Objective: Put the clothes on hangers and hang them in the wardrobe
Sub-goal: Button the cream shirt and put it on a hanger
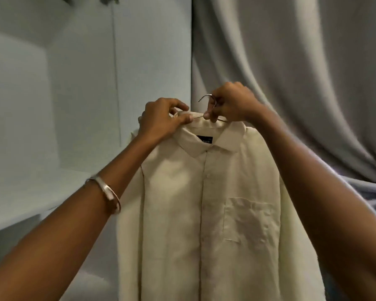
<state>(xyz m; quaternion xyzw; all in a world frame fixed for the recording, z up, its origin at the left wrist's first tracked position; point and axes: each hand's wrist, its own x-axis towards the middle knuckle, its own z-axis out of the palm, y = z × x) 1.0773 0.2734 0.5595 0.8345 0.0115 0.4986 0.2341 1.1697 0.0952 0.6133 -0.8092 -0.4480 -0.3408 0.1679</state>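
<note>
Cream shirt [204, 203] hung mid-frame on wire hanger [208, 98] (buttoned, pocket at right). Right hand [232, 103] gripped hanger hook; left hand [161, 120] pinched collar, w/ wardrobe [52, 83] at left.

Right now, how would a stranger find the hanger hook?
Find the cream shirt held up before the grey curtain. Above its collar, the right hand grips the hanger hook: a thin curved metal wire, the only shiny thing there.
</note>
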